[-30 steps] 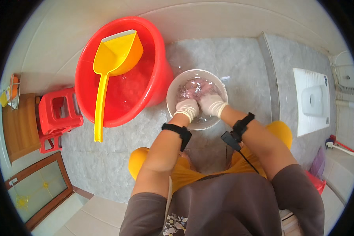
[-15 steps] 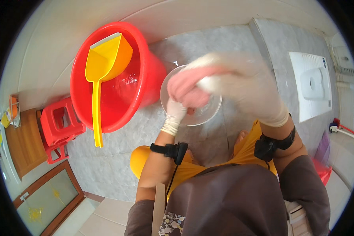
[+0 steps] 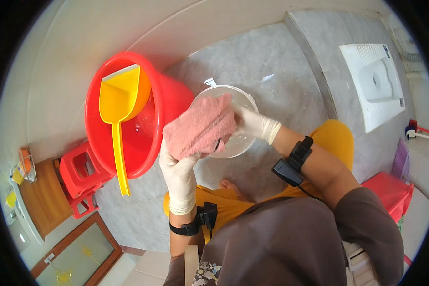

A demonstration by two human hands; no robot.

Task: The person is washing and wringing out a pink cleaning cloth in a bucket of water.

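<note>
A folded pink cloth point(image 3: 200, 125) with a fluffy surface is held up between my two hands, both in white gloves. My left hand point(image 3: 178, 174) grips its lower left end from below. At the right end, my right hand point(image 3: 253, 124) holds the edge, its fingertips partly hidden by the cloth. A small dark spot shows at the cloth's lower edge; I cannot make out what it is. Under the cloth stands a clear round plastic tub point(image 3: 247, 143) on the floor, mostly covered from view on its left.
To the left is a large red tub point(image 3: 176, 97) with a yellow long-handled scoop point(image 3: 121, 95) lying across it. Red stools point(image 3: 83, 167) stand beyond it. A raised step carries a white squat toilet point(image 3: 379, 78) at the right. A red container point(image 3: 388, 193) sits beside my right elbow.
The cloth has moved left and toward me and now lies folded between my hands. My right hand has swung down and left from its blurred, higher position. The view has shifted slightly.
</note>
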